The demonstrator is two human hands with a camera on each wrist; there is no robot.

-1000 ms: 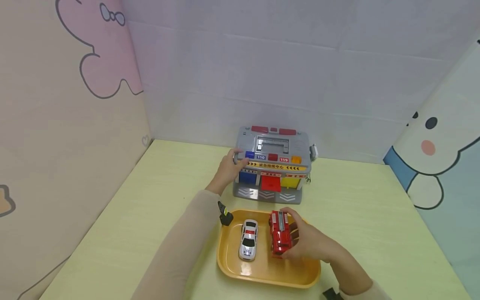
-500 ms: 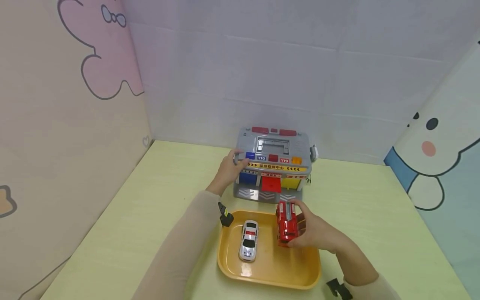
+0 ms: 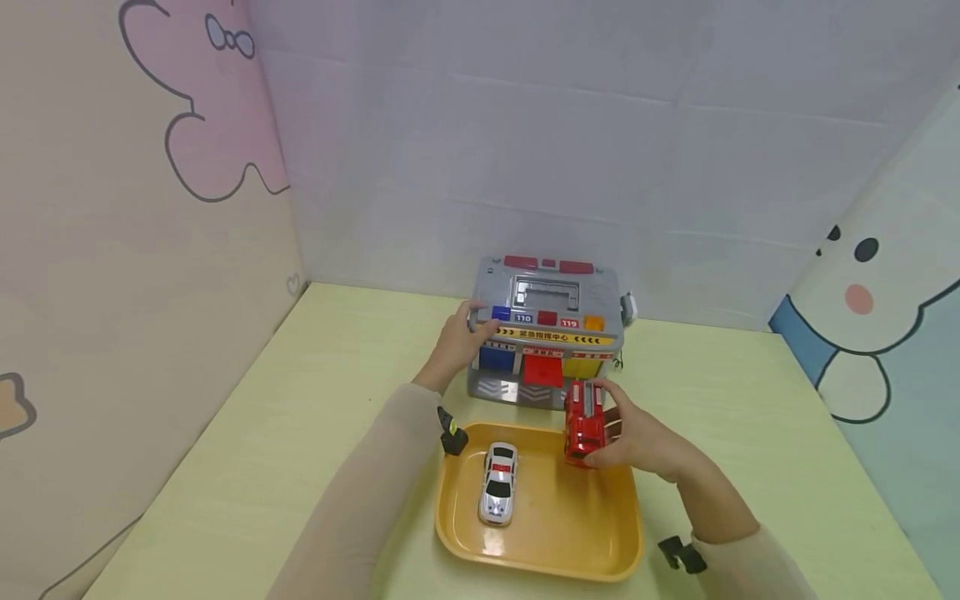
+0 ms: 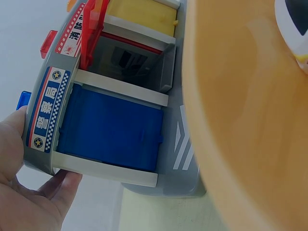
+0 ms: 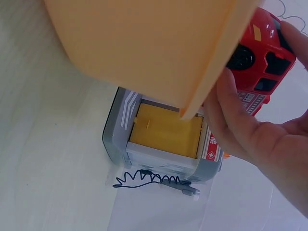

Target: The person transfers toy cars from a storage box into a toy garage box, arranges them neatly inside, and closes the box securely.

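My right hand (image 3: 641, 437) grips a red toy fire truck (image 3: 584, 421) by its side, over the far right rim of the yellow tray (image 3: 540, 571). In the right wrist view the fire truck (image 5: 267, 55) shows between thumb and fingers. My left hand (image 3: 456, 340) holds the left end of a grey toy emergency station (image 3: 547, 308), thumb by its blue button. The left wrist view shows the station's red door (image 4: 91, 36) swung up, with the blue door (image 4: 113, 130) and yellow door (image 4: 142, 14) down. A white toy police car (image 3: 498, 483) lies in the tray.
The tray stands just in front of the station's grey ramp (image 3: 498, 388). A coiled cord (image 5: 149, 178) hangs at the station's right side. Fabric walls (image 3: 480, 150) border the pale yellow table (image 3: 330, 358) at the back and sides.
My right hand has lifted the fire truck from inside the tray and carried it forward and slightly right, toward the station. The left hand keeps its place on the station.
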